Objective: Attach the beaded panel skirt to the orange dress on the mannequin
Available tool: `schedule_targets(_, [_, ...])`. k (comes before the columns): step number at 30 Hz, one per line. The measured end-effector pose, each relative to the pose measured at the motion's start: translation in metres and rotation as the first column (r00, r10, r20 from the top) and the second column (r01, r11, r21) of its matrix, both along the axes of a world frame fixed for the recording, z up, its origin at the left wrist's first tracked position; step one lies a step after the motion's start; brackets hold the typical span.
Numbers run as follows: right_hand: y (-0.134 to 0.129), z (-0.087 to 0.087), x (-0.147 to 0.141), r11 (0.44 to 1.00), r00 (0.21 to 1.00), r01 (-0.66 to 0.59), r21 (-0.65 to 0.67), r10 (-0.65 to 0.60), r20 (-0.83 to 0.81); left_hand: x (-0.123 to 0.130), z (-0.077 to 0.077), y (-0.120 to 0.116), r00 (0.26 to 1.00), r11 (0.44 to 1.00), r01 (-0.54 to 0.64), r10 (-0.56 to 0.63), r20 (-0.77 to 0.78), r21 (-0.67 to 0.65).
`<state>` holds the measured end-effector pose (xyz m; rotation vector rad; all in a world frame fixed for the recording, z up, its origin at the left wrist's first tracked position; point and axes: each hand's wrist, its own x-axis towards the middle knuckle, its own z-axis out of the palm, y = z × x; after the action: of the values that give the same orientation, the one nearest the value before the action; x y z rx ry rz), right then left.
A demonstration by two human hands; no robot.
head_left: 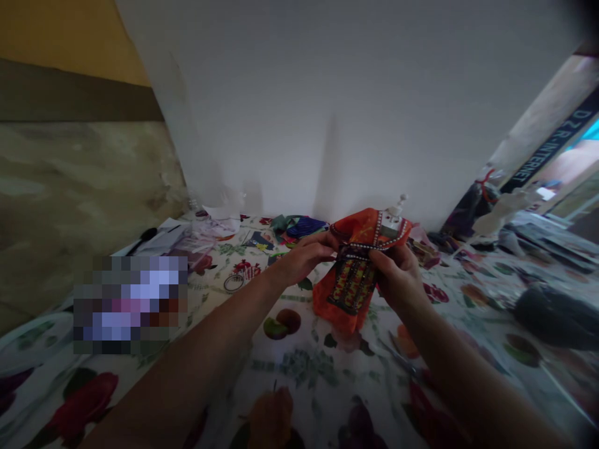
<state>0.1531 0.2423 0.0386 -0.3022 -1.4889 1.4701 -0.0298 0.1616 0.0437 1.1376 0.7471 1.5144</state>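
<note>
A small orange dress [349, 312] with beaded trim and a patterned front panel hangs on a little white dress form [392, 218], tilted slightly. Across its waist runs a dark band edged with white beads [356, 252]. From the left, my left hand [306, 260] pinches this band at the waist, fingers closed. On the other side, my right hand [397, 271] grips the dress, its thumb pressed on the front over the band. The fingers behind the dress are hidden.
A tablecloth printed with fruit [299, 362] covers the table against a white wall [304, 93]. Blue and green cloth [299, 226] lies behind. A thin metallic tool [405, 362] lies near my right forearm, with a dark object [556, 315] further right. Papers [161, 240] are at left.
</note>
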Motion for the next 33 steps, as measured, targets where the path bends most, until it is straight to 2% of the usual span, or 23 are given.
schedule_targets(5, [0.000, 0.000, 0.000, 1.000, 1.000, -0.018, -0.009, 0.018, -0.010, 0.003, -0.001, 0.000, 1.000, 1.000, 0.015, -0.014, 0.021, -0.009])
schedule_targets(12, [-0.002, 0.002, -0.001, 0.998, 0.999, -0.022, -0.058, 0.020, -0.028, 0.006, -0.002, 0.001, 0.998, 0.999, -0.040, 0.040, 0.039, -0.008])
schedule_targets(22, [-0.004, 0.004, -0.001, 0.998, 0.999, -0.042, -0.035, 0.042, -0.023, 0.011, 0.000, 0.004, 0.978, 0.977, -0.206, 0.203, 0.056, 0.052])
schedule_targets(33, [-0.007, 0.006, -0.002, 0.998, 0.998, -0.062, 0.028, 0.061, 0.018, 0.016, 0.002, 0.009, 0.932, 0.923, -0.349, 0.360, -0.046, 0.162])
